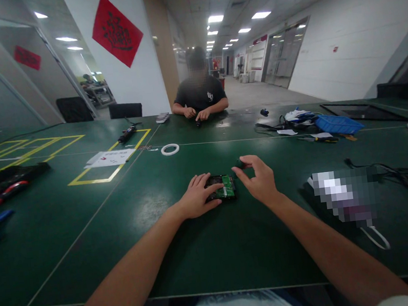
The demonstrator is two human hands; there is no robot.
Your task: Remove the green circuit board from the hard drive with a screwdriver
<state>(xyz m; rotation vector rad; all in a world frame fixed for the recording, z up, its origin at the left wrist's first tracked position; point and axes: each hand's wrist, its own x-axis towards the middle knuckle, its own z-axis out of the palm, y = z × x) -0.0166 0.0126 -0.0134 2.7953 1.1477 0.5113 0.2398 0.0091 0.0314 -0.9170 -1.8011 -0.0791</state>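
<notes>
A hard drive (228, 186) with a green circuit board facing up lies flat on the green table, straight ahead of me. My left hand (197, 199) holds it from the left, thumb at the near edge and fingers over the far side, covering part of it. Just right of the drive, my right hand (259, 179) is raised a little, thumb and fingers pinched on a small dark green piece (239, 163). Its kind is too small to make out, and it appears apart from the drive.
A white ring (170, 149) and papers (110, 157) lie beyond, to the left. At right are a blurred-out object with a white strap (378, 239), black cables (393, 170) and a blue basket (338, 124). Across the table sits a person (200, 92), hands on a small dark object.
</notes>
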